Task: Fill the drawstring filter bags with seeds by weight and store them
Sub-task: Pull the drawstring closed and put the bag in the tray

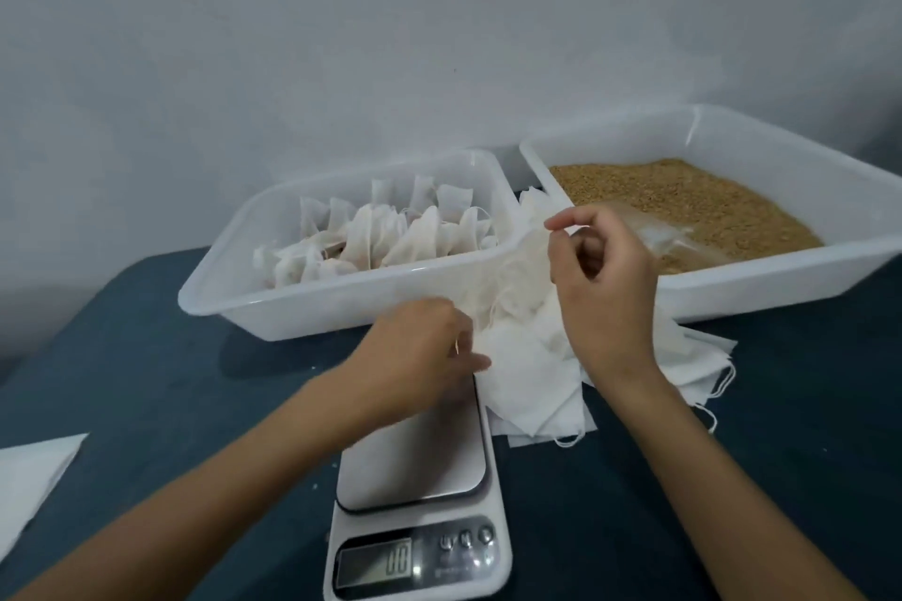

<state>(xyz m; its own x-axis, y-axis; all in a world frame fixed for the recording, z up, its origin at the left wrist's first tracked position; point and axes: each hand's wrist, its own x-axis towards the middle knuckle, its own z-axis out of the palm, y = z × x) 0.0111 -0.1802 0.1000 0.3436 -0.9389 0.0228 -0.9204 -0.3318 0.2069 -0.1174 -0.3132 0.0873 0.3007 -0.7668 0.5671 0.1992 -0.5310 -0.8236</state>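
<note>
Nearest sits the scale (pixel 417 498); beyond it, her left hand (pixel 420 351) pinches an empty filter bag (pixel 527 371), right hand (pixel 598 278) pinching its drawstring (pixel 507 278).

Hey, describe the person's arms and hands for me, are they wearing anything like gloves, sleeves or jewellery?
Both forearms are bare as far as the frame shows; no sleeve reaches into view. The left hand and right hand wear no gloves, and no watch, bracelet or ring is visible. The image is slightly blurred, so a very thin ring could be missed.
</note>
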